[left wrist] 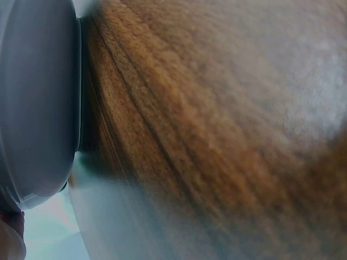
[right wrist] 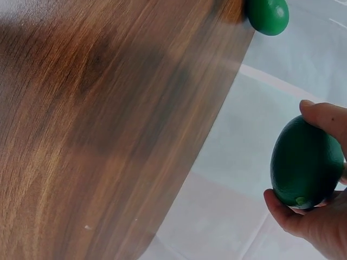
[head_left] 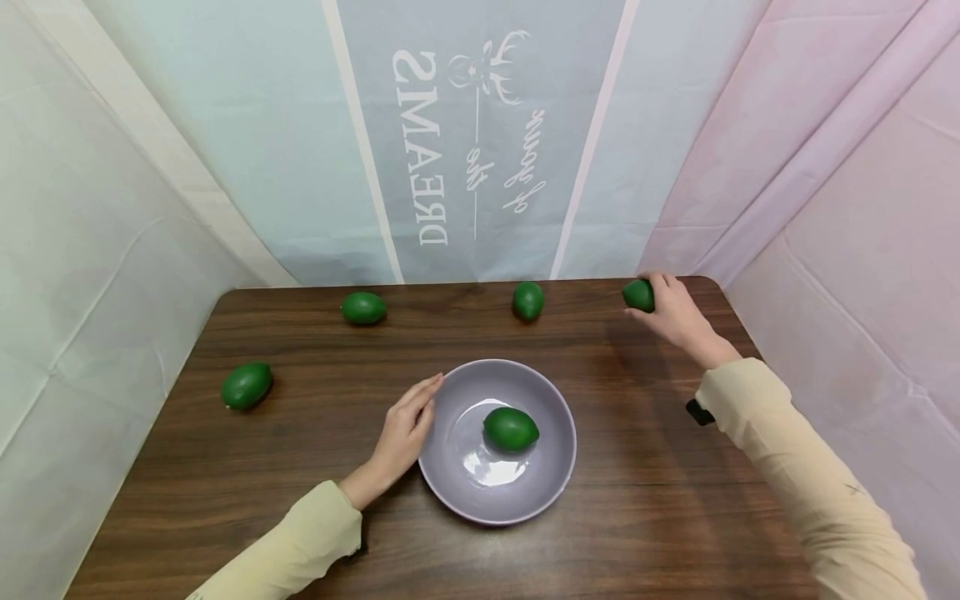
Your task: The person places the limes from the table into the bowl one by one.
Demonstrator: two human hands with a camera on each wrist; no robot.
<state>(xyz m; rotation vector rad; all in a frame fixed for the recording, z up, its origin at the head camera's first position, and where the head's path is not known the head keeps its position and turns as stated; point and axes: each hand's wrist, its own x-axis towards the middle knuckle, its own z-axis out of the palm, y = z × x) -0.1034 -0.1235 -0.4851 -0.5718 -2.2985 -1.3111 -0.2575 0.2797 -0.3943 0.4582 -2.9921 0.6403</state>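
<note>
Near the table's back right corner, my right hand grips a green lime between thumb and fingers. The right wrist view shows this held lime above the table surface, a shadow falling on the wood. My left hand rests with straight fingers along the left rim of a grey-purple bowl. One lime lies inside the bowl. In the left wrist view the bowl's outer side fills the left edge, with a fingertip at its rim.
Three more limes lie on the dark wooden table: one lime at the back middle, another lime at the back left, a third lime at the left. A printed cloth hangs behind the back edge; pale cloth walls flank both sides.
</note>
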